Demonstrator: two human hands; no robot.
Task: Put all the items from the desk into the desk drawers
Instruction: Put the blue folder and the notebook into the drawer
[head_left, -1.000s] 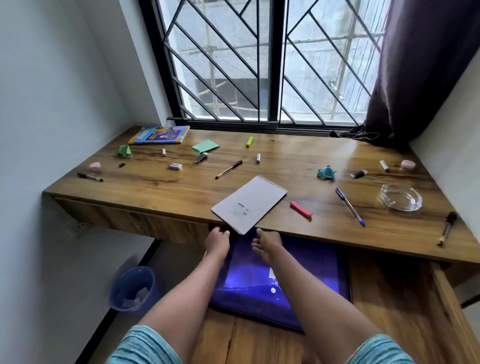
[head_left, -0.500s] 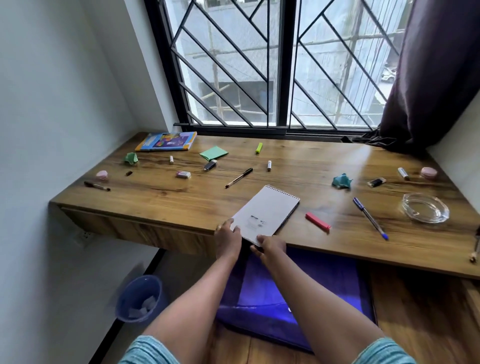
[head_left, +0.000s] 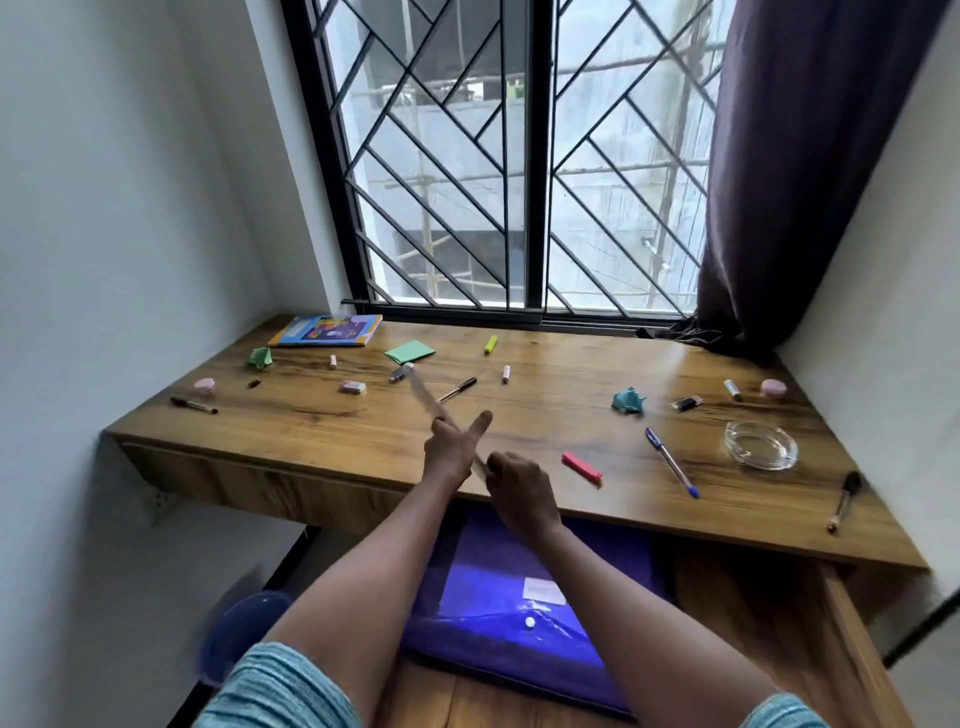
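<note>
Both my hands hold the grey spiral notepad (head_left: 423, 395) lifted off the wooden desk (head_left: 545, 415); it is tilted edge-on and blurred into a thin strip. My left hand (head_left: 451, 453) grips its middle with a finger stretched out. My right hand (head_left: 522, 491) pinches its near end. Below the desk edge the drawer (head_left: 737, 603) stands open with a purple folder (head_left: 483, 587) lying in it. On the desk lie a red eraser (head_left: 582, 467), a blue pen (head_left: 671, 468), a black pen (head_left: 457, 389), a glass ashtray (head_left: 761, 444) and several small items.
A colourful book (head_left: 326, 330), green sticky notes (head_left: 410, 352) and a yellow highlighter (head_left: 490, 344) lie near the barred window. A teal paper shape (head_left: 627, 401) sits right of centre. A blue bin (head_left: 239, 634) stands on the floor at the left. A dark curtain (head_left: 805, 156) hangs at the right.
My hands went from the drawer up to the notepad's near edge, took hold of it and lifted it off the desk, tilting it on edge. The view has tilted upward.
</note>
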